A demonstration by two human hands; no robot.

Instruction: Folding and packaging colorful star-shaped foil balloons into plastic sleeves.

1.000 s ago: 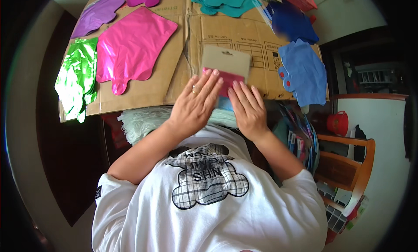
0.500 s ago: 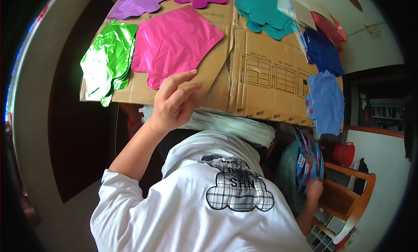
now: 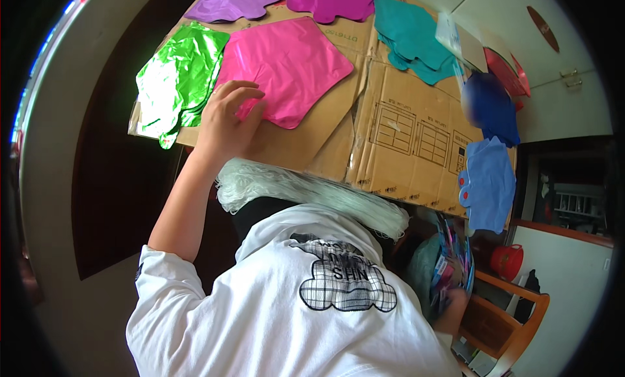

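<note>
"What is the left hand [image 3: 231,120] doing?"

"It is curving over the near left part of some pink foil [image 3: 290,64], which is lying lightly creased toward the left of the cardboard [image 3: 325,149]. The thumb is standing apart from the bent fingers. Whether the fingertips are touching the foil, I can't tell."

"And the right hand [image 3: 456,300]?"

"It is hanging low at the person's right side, up against some colourful packets [image 3: 456,250]. It is showing as a blur, so I can't tell whether it is clamping one."

"What is lying around the pink?"

"Green foil [image 3: 198,58] is gleaming just to its left. Lilac foil [image 3: 234,2] and magenta foil [image 3: 332,2] are lying beyond its far edge. Farther right, teal foil [image 3: 416,41] is lying in layers, then dark blue foil [image 3: 495,107], then light blue foil [image 3: 493,188] with red dots."

"And past the cardboard?"

"Pale strands [image 3: 312,188] are stretching between its near edge and the person's white shirt [image 3: 260,318]. Off to the right, a red bucket [image 3: 506,261] is standing near a wooden chair [image 3: 485,321]."
</note>
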